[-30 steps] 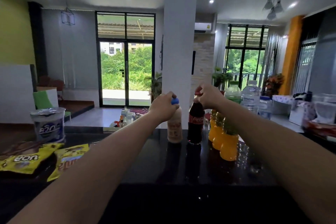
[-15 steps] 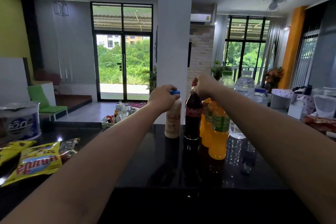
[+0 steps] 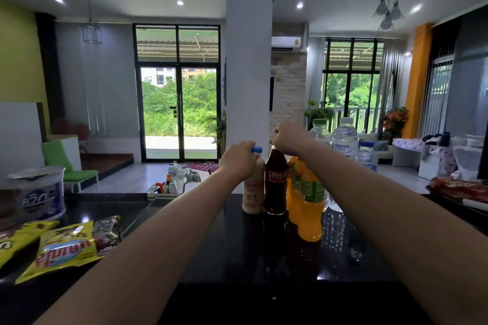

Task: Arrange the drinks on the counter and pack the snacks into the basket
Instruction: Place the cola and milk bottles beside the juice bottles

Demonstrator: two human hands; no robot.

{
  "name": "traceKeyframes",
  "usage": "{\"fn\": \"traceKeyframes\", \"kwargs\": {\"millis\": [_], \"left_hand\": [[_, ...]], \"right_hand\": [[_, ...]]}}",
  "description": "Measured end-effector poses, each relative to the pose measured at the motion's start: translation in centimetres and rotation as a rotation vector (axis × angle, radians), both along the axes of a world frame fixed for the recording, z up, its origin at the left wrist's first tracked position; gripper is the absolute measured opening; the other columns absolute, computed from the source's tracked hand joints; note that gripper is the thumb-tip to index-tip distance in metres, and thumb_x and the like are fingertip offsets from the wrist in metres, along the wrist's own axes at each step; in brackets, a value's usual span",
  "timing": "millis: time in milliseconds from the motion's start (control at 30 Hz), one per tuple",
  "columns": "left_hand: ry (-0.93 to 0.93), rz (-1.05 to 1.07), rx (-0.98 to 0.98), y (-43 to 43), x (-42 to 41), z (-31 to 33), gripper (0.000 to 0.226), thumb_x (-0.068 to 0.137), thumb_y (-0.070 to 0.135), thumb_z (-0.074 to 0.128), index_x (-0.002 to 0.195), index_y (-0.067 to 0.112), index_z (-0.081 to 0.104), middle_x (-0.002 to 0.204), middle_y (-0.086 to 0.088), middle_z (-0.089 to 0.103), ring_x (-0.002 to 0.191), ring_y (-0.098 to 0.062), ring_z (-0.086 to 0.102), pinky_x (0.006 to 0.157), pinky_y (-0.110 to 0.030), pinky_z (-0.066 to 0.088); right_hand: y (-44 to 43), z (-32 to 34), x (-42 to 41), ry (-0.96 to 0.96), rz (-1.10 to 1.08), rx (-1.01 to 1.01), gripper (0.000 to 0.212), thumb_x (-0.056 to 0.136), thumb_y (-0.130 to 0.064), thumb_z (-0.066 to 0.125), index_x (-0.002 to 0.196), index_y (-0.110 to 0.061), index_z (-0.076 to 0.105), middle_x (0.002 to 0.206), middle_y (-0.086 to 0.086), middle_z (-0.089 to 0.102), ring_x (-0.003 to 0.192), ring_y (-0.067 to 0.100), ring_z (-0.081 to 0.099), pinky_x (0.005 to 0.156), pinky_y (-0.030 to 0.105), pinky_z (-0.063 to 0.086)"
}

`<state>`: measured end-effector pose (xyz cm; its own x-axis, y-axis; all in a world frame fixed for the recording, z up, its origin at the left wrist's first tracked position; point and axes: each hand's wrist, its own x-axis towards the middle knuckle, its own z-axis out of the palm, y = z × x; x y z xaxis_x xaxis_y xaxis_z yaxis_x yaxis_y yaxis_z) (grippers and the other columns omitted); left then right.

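We are in the drink-arranging step. Our left hand [image 3: 239, 159] grips the top of the beige bottle [image 3: 253, 192], fingers curled around its blue cap. Our right hand [image 3: 289, 137] grips the cola bottle [image 3: 276, 179] at its top. Both bottles stand touching at the far edge of the black surface [image 3: 211, 245], just left of the orange bottles [image 3: 306, 206]. The next move likely calls for releasing both upright and in line. The snack bags [image 3: 66, 248] lie near left. A white pillar [image 3: 248, 60] rises behind.

Both bare forearms [image 3: 163, 232] reach from the lower corners toward the frame's centre. The left hand [image 3: 239, 159] curls round the neck of the cream bottle [image 3: 253, 194]. The right hand [image 3: 287, 138], slightly higher, pinches the top of the cola bottle [image 3: 276, 179].
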<state>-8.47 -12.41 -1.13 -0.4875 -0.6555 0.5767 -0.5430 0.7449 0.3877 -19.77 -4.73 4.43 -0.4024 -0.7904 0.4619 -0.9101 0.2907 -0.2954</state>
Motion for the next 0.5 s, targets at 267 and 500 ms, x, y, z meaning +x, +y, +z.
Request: {"fn": "traceKeyframes", "kwargs": {"millis": [267, 500], "left_hand": [[-0.374, 0.169, -0.27, 3.7, 4.3, 0.8, 0.045, 0.101, 0.027, 0.034, 0.143, 0.011, 0.035, 0.156, -0.013, 0.024, 0.146, -0.03, 0.016, 0.117, -0.048, 0.017], [-0.42, 0.113, -0.243, 10.2, 7.8, -2.3, 0.053, 0.1, 0.028, 0.032, 0.148, 0.008, 0.025, 0.158, -0.014, 0.02, 0.147, -0.03, 0.014, 0.118, -0.051, 0.012]], "right_hand": [[4.6, -0.7, 2.5, 0.195, -0.046, 0.06, 0.035, 0.097, -0.031, 0.049, 0.12, -0.005, 0.056, 0.126, 0.015, 0.056, 0.115, 0.03, 0.051, 0.089, 0.039, 0.045], [11.1, -5.8, 5.1, 0.108, -0.05, 0.084, 0.054, 0.1, -0.039, 0.04, 0.143, -0.007, 0.039, 0.151, 0.016, 0.036, 0.14, 0.035, 0.031, 0.113, 0.049, 0.029]]}}
